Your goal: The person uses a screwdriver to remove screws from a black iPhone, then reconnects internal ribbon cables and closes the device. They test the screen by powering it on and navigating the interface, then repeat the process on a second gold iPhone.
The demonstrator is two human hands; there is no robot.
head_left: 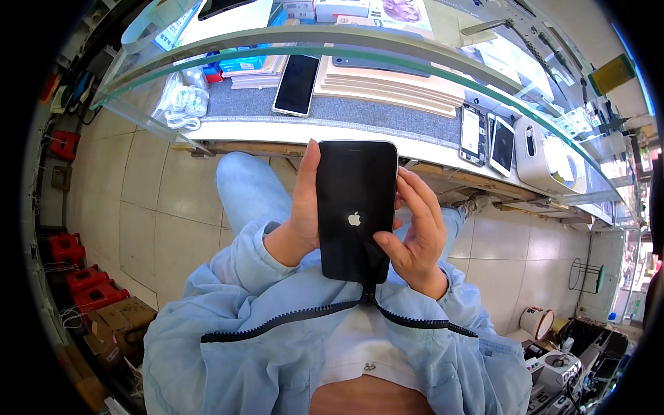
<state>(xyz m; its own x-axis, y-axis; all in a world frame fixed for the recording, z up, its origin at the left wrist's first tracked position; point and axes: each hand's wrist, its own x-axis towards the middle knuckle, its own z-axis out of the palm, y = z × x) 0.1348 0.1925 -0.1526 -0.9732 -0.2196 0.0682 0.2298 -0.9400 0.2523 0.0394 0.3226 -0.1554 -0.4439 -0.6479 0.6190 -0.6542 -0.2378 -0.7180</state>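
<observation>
A large black smartphone (354, 183) is held upright over my lap, its dark screen lit only by a small white logo in the middle. My left hand (304, 207) grips its left edge, the thumb along the side and the other fingers hidden behind. On the opposite side, my right hand (418, 232) closes around the right edge. Its thumb touches the lower right of the screen, and its fingertips rest along the side. Both forearms are in light blue jacket sleeves.
Ahead stands a glass display counter (332, 54). On its shelf are a white-edged phone (297, 84), bundled white cables (185, 97), a stack of flat boards (387, 93), an opened phone (473, 135) and a white bin (539, 155). Red cases (86, 280) and cardboard boxes (124, 321) lie at the left.
</observation>
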